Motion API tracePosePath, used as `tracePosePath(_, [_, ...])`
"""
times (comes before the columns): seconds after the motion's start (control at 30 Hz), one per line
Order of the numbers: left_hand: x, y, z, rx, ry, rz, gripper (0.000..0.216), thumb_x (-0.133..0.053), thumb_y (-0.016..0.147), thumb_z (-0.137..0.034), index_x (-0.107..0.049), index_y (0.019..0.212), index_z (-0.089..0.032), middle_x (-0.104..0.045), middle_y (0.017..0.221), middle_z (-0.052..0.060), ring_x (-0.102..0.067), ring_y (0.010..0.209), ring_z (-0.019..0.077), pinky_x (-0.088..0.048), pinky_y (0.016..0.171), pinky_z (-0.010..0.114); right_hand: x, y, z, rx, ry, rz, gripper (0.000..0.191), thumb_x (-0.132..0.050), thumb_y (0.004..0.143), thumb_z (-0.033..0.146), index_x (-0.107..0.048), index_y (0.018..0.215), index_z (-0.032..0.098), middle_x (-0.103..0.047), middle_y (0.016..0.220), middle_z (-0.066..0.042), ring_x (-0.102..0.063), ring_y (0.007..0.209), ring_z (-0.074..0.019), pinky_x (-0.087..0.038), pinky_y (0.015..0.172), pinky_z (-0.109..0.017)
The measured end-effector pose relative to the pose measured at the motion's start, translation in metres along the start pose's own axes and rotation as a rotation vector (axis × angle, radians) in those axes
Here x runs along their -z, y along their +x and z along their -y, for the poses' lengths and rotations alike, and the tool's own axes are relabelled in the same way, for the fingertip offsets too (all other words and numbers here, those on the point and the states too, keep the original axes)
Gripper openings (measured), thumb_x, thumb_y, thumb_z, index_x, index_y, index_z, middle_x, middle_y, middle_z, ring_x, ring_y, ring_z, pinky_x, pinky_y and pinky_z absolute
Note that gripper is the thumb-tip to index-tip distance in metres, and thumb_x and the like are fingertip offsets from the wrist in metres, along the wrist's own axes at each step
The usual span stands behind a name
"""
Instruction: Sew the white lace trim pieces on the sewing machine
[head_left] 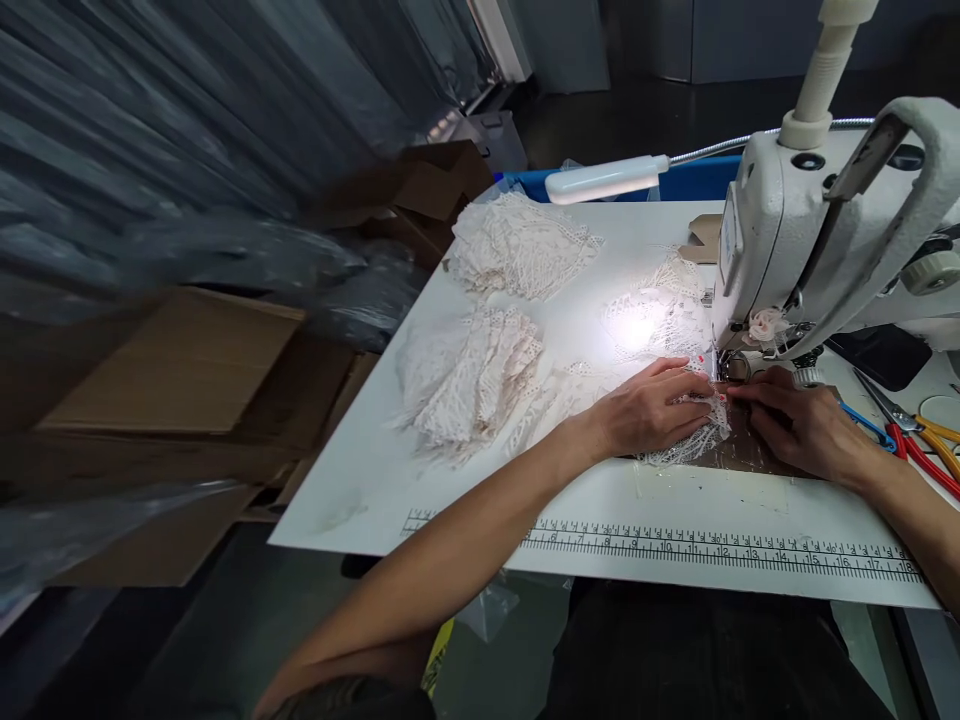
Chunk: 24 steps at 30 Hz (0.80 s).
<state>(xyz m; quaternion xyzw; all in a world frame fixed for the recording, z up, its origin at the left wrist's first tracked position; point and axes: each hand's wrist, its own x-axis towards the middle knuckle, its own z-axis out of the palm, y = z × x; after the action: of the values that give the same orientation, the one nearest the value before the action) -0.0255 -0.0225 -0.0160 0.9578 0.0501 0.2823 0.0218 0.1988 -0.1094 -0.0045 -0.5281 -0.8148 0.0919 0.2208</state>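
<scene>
My left hand [660, 405] lies over a piece of white lace [701, 440], its fingers stretched out toward the presser foot of the white sewing machine [769, 230]. The lace sits just left of the needle, and small red dots show near my fingertips. My right hand [799, 420] rests on the brown plate [739, 445] to the right of the needle. Its fingers are bent together, with the tips close to the lace edge; what they pinch is too small to make out. More lace [652, 310] spreads behind my left hand under the lamp's bright spot.
Two lace piles [517, 245] [472, 385] lie on the left of the white table [337, 500]. A lamp [607, 180] reaches over from behind. Scissors [911, 425] and a black object [881, 355] lie at the right. Cardboard boxes [172, 360] stand beyond the left edge.
</scene>
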Motion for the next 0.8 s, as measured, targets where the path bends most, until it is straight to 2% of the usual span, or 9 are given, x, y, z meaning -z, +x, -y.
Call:
tracePosePath(0.13, [-0.003, 0.001, -0.001, -0.044, 0.009, -0.075, 0.016, -0.049, 0.097, -0.016, -0.064, 0.091, -0.016, -0.071, 0.098, 0.004, -0.067, 0.095, 0.0113, -0.054, 0.096, 0.034, -0.003, -0.001, -0.003, 0.095, -0.113, 0.012, 0.040, -0.038, 0.094, 0.024, -0.067, 0.121, 0.021, -0.065, 0.100, -0.011, -0.059, 0.067, -0.0131, -0.045, 0.056, -0.023])
tracePosePath(0.27, [-0.005, 0.002, -0.001, -0.069, 0.016, -0.128, 0.014, -0.051, 0.095, -0.014, -0.064, 0.092, -0.014, -0.071, 0.096, 0.005, -0.067, 0.094, 0.0115, -0.055, 0.093, 0.032, -0.007, -0.001, -0.003, 0.078, -0.190, 0.078, 0.039, -0.041, 0.095, 0.028, -0.064, 0.127, 0.024, -0.062, 0.100, -0.012, -0.058, 0.072, -0.0149, -0.042, 0.056, -0.023])
tracePosePath(0.43, [-0.004, 0.000, -0.003, -0.022, 0.045, -0.038, 0.017, -0.050, 0.097, -0.017, -0.066, 0.088, -0.017, -0.072, 0.095, 0.002, -0.066, 0.096, 0.0110, -0.054, 0.097, 0.033, -0.006, -0.001, -0.001, 0.015, -0.110, 0.100, 0.040, -0.040, 0.094, 0.029, -0.063, 0.127, 0.022, -0.063, 0.098, -0.012, -0.059, 0.071, -0.0152, -0.045, 0.058, -0.025])
tracePosePath(0.53, [-0.003, -0.001, -0.002, -0.004, 0.047, 0.011, 0.020, -0.048, 0.098, -0.018, -0.066, 0.091, -0.018, -0.072, 0.095, 0.002, -0.066, 0.097, 0.0111, -0.052, 0.102, 0.036, 0.001, 0.001, 0.000, -0.085, 0.063, 0.051, 0.040, -0.039, 0.093, 0.028, -0.066, 0.121, 0.018, -0.067, 0.095, -0.009, -0.063, 0.076, -0.0158, -0.050, 0.068, -0.027])
tracePosePath(0.6, [-0.003, -0.002, -0.002, -0.027, 0.050, 0.000, 0.021, -0.047, 0.098, -0.018, -0.066, 0.091, -0.018, -0.071, 0.094, 0.002, -0.066, 0.099, 0.0114, -0.051, 0.104, 0.037, 0.006, 0.002, 0.000, -0.191, 0.142, 0.029, 0.039, -0.041, 0.091, 0.030, -0.067, 0.118, 0.018, -0.069, 0.098, -0.007, -0.066, 0.083, -0.0174, -0.052, 0.072, -0.028])
tracePosePath(0.7, [-0.003, -0.002, -0.001, -0.071, 0.078, -0.037, 0.021, -0.048, 0.097, -0.017, -0.066, 0.088, -0.015, -0.070, 0.095, 0.004, -0.065, 0.102, 0.0129, -0.050, 0.105, 0.038, 0.012, 0.004, 0.003, -0.307, 0.163, 0.044, 0.040, -0.043, 0.088, 0.032, -0.067, 0.115, 0.017, -0.070, 0.093, -0.006, -0.065, 0.076, -0.0178, -0.051, 0.067, -0.029])
tracePosePath(0.8, [-0.003, 0.000, -0.002, -0.080, 0.112, -0.044, 0.021, -0.049, 0.096, -0.016, -0.066, 0.084, -0.014, -0.070, 0.096, 0.005, -0.066, 0.095, 0.0127, -0.054, 0.099, 0.033, 0.013, 0.004, 0.007, -0.321, 0.142, 0.036, 0.040, -0.044, 0.087, 0.033, -0.069, 0.113, 0.015, -0.069, 0.085, -0.007, -0.063, 0.068, -0.0171, -0.048, 0.061, -0.028])
